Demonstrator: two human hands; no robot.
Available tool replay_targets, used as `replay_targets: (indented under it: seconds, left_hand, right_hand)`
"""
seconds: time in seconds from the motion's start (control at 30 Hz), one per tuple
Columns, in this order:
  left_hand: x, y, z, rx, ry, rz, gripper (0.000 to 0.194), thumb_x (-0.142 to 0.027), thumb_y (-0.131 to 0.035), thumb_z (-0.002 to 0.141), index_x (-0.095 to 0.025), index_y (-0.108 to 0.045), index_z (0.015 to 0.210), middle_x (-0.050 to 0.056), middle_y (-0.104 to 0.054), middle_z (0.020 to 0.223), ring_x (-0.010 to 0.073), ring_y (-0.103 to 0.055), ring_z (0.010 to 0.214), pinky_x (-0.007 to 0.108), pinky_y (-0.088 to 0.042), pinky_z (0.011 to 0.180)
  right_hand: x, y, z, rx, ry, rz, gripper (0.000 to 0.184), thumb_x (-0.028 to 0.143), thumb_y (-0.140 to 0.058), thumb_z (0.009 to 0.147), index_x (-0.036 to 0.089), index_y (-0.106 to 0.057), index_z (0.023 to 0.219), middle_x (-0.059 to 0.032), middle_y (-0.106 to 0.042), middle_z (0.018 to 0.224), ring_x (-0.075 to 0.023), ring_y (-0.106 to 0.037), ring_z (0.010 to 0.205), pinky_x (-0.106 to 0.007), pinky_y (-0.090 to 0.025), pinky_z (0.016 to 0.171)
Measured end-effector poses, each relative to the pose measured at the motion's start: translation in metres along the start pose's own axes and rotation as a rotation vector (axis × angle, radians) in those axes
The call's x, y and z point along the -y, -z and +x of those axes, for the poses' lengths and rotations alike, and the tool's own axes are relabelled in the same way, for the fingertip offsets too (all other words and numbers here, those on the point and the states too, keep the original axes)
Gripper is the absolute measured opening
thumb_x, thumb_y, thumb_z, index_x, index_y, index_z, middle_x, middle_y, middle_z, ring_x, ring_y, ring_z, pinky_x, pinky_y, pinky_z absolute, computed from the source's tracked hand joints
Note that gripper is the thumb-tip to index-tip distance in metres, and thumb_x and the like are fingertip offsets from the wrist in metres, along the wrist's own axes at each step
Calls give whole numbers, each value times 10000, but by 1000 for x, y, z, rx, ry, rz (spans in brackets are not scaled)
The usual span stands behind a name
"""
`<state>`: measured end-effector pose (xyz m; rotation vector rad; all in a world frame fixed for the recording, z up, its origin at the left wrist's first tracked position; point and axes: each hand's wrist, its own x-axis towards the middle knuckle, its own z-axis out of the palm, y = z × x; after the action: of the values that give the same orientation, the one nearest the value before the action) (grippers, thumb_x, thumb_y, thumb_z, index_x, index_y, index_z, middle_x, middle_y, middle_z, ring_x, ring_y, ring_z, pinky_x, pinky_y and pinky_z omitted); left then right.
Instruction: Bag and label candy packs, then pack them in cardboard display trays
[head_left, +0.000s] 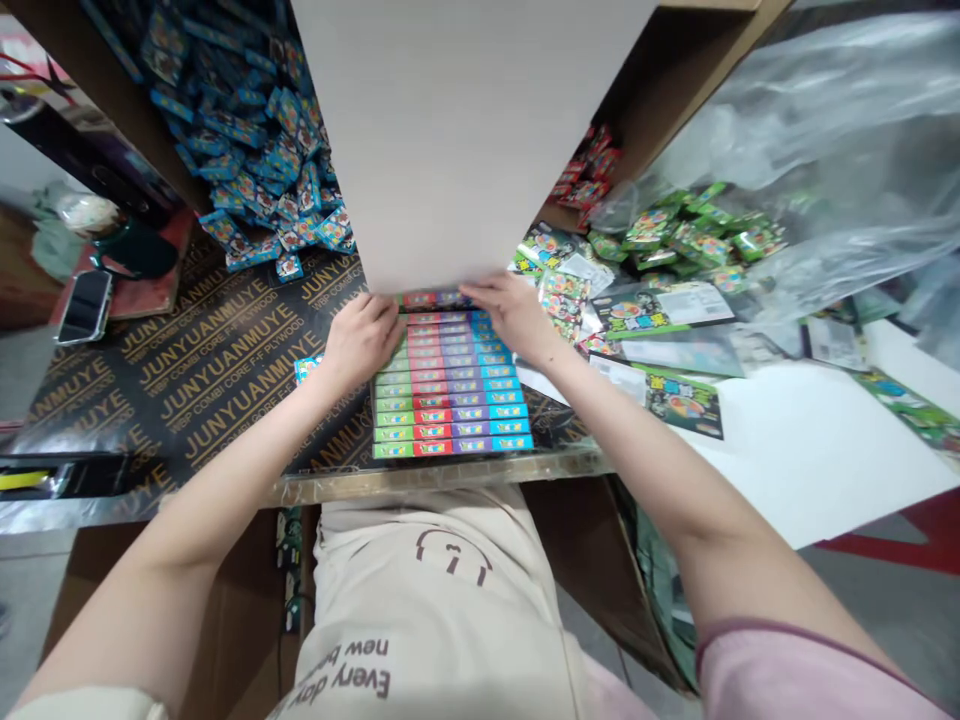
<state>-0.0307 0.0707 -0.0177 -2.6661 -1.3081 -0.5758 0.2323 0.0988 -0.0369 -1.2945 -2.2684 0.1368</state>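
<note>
Rows of small candy-like boxes [450,400], coloured green, red, purple and blue, lie packed in a block at the table's front edge. My left hand [364,340] is closed at the far left corner of the block, fingers curled against the box ends. At the far right corner, my right hand [514,315] holds the other end, its fingers reaching along the far row [435,300]. This row is pressed between both hands. Directly behind it rises a large plain whitish panel [465,140]; how its lower edge meets the boxes is hidden.
Loose blue boxes [255,150] are heaped at the back left, red ones [589,175] and green ones [690,230] at the back right. Printed packs [682,400], a white sheet [825,450] and clear plastic [825,150] lie right. A phone [85,307] rests left.
</note>
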Motion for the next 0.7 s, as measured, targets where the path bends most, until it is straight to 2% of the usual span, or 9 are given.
replay_targets:
  seconds: [0.13,0.23,0.33,0.37,0.43,0.5,0.53,0.6,0.7]
  left_hand:
    - [-1,-5,4,52,-12,-14,371,-365,-395,960,-140,-690,941,120,-683,939,248,-595,909,388,-485,839]
    - [-6,-2,9,102,50,4,417,-447,-427,938,-127,-694,928,147,-683,958,280,-606,935,424,-477,852]
    - [-14,2,7,151,94,-66,526,-551,-457,900,-116,-652,1120,187,-654,1133,326,-577,1110,491,-422,976]
    - [-17,2,1,161,100,-118,598,-584,-454,890,-118,-588,1240,203,-598,1261,342,-520,1218,522,-371,1038]
    - [-22,-2,-19,152,148,-257,726,-621,-405,896,-153,-364,1449,207,-377,1496,345,-318,1406,565,-257,1120]
    - [-30,-9,-47,80,280,-434,696,-581,-248,953,-216,-118,1532,163,-185,1588,275,-165,1473,530,-244,1147]
    - [-35,-13,-60,34,360,-519,643,-537,-142,976,-245,-23,1536,136,-154,1600,225,-156,1476,490,-276,1146]
    - [-47,-21,-82,-31,488,-629,579,-462,15,979,-281,79,1525,95,-192,1597,149,-222,1455,421,-352,1119]
    - [-61,-29,-95,13,472,-613,578,-494,-10,978,-318,87,1519,70,-294,1566,143,-305,1426,422,-396,1098]
  right_hand:
    - [21,4,-11,-8,-70,-185,385,257,-349,973,215,-721,1060,-132,-622,1149,-298,-496,1114,-501,-326,964]
    - [31,4,-22,52,-74,-172,425,384,-366,973,182,-629,1238,-163,-555,1269,-312,-463,1164,-492,-323,988]
    - [25,5,-30,164,-52,-97,518,456,-380,962,175,-503,1379,-177,-519,1322,-322,-441,1218,-496,-346,998]
    - [20,6,-35,145,-65,-59,527,478,-379,959,193,-496,1386,-174,-508,1336,-322,-436,1237,-507,-346,1008]
    - [13,8,-50,1,-147,77,552,529,-361,952,238,-459,1410,-158,-480,1381,-310,-423,1284,-527,-333,1043]
    - [10,8,-70,-190,-298,314,598,579,-271,956,295,-323,1480,-123,-427,1454,-286,-390,1348,-529,-337,1068]
    - [11,5,-80,-244,-387,457,612,596,-192,959,328,-236,1507,-98,-400,1487,-271,-368,1378,-531,-342,1076]
    - [18,-4,-95,-248,-548,693,623,612,-75,947,376,-140,1520,-51,-370,1522,-249,-327,1416,-540,-350,1087]
    - [34,-27,-95,-147,-653,809,676,686,-199,909,370,-227,1507,-28,-336,1546,-247,-269,1445,-522,-319,1128]
